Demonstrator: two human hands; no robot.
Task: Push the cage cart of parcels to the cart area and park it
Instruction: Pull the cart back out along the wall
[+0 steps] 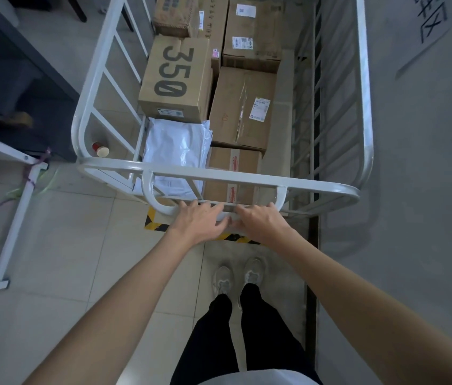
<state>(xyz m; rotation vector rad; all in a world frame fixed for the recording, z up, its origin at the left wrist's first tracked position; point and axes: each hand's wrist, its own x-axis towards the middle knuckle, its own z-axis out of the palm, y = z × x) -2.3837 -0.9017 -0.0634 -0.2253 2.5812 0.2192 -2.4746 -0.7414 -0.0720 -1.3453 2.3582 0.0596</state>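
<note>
1. The cage cart (247, 182) stands straight ahead of the person, its white tubular frame close to a grey wall (427, 162) on the right; its near end sits over a strip of yellow-and-black floor tape (155, 222).
2. The left hand (199, 220) rests on the low push handle (161, 208) at the cart's near end; its grip is loose, the fingers spread over the bar rather than curled tight around it.
3. The right hand (260, 219) lies on the same bar just beside the left, fingertips almost touching; its fingers bend over the top of the bar, but whether they wrap fully under it I cannot tell.
4. Inside the cart lie the parcels: a white poly mailer (177, 145) at the near left; behind it a cardboard box printed "350" (176, 79); to the right a taped brown box with a label (242, 107); nearer, a box with red-striped tape (233, 173); more cartons (252, 31) fill the far end.
5. A red-and-tan paper cup (100, 149) lies on the tiled floor (66, 218) just outside the cart's left rail.
6. Another white metal frame (13, 226) stands to the left, well apart from the cart.
7. The person's pale shoes (237, 276) stand side by side just behind the tape.
</note>
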